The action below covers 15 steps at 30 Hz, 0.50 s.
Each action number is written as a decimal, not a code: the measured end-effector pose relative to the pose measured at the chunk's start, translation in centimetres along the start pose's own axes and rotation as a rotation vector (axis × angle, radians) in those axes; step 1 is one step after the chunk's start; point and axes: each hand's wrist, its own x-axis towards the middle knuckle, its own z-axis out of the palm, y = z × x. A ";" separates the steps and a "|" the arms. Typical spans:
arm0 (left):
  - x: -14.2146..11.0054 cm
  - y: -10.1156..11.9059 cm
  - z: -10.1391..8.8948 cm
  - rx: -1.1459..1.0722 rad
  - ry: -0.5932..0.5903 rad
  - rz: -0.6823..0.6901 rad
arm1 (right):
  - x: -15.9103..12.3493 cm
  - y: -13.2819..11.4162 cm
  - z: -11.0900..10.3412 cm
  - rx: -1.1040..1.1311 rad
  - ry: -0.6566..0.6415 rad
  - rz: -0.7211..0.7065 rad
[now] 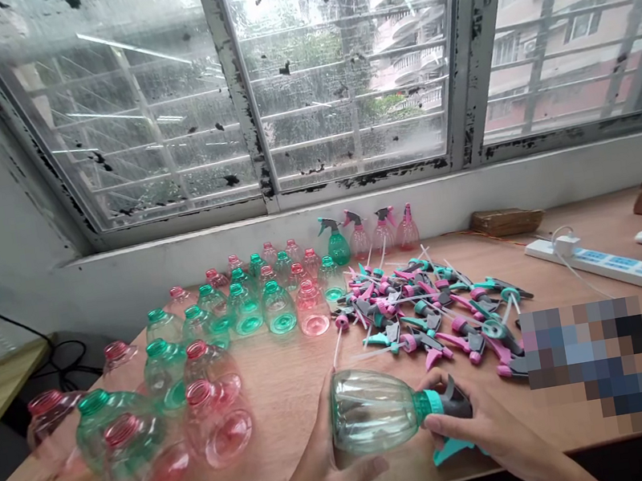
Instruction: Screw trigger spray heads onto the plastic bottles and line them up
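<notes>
A clear green spray bottle lies on its side in the air above the table's front part, its base to the left. My left hand is wrapped around the base end, with its thumb below and most fingers hidden behind. At the neck, my right hand grips the turquoise collar and dark grey trigger spray head between thumb and fingers. The turquoise trigger hangs beneath that hand. Just beyond is a heap of loose spray heads in pink, turquoise and grey, with white tubes.
Many open pink and green bottles stand on the left and back of the wooden table. Several bottles with heads line the wall. To the right are a power strip, a brown package and a blurred-out patch.
</notes>
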 end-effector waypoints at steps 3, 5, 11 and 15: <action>0.0 -0.4 -0.2 0.034 -0.006 0.027 | 0.0 -0.2 0.0 0.001 0.009 0.007; 0.0 -0.5 -0.1 0.022 -0.009 0.058 | 0.0 -0.3 0.1 0.015 0.005 0.011; 0.0 -0.5 -0.1 0.009 -0.033 0.039 | -0.2 -0.3 0.1 0.023 0.001 -0.002; -0.2 -0.5 -0.2 0.050 -0.054 0.022 | -0.1 -0.1 0.0 0.038 -0.006 0.002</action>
